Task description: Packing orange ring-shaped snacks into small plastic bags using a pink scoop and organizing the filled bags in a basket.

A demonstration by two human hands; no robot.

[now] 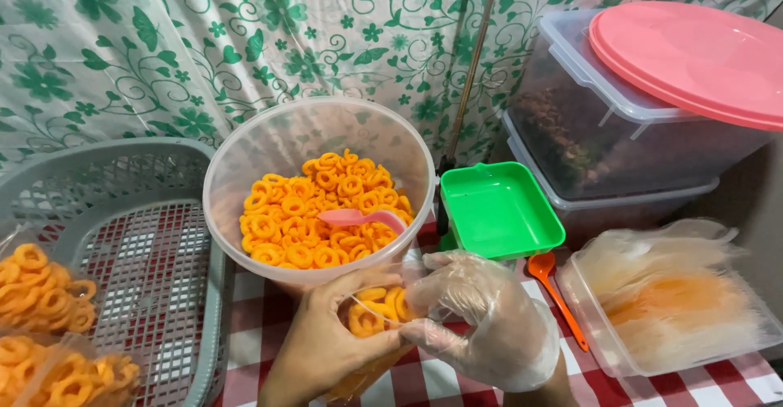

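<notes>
Nearest the camera, the left hand (322, 346) and the right hand (481, 317), which wears a thin clear plastic glove, meet over a small clear bag (371, 325) filled with orange ring snacks. The left hand's fingers (367, 280) curl around the bag's upper edge, pinching the plastic, while the right hand's fingers (424, 293) press together on the bag's other side, gripping it too. The bag hangs just above the counter (718, 382), which is covered in a red and white checked cloth.

At the left edge, two filled snack bags (49, 334) lie in a grey plastic basket (155, 236). To the right of the hands, an orange spoon (555, 293) rests on the cloth, beside a clear tub (603, 350) holding a stack of empty plastic bags.

Just beyond the hands stands a large round clear bucket (245, 154) partly full of the same orange rings, with a pink scoop (363, 218) lying on top of them. To its right sits a green square tray (499, 210). Farther back on the right, two clear storage boxes (587, 121) are stacked, with a pink round lid (693, 56) on top. A green floral curtain (122, 48) hangs behind everything.
</notes>
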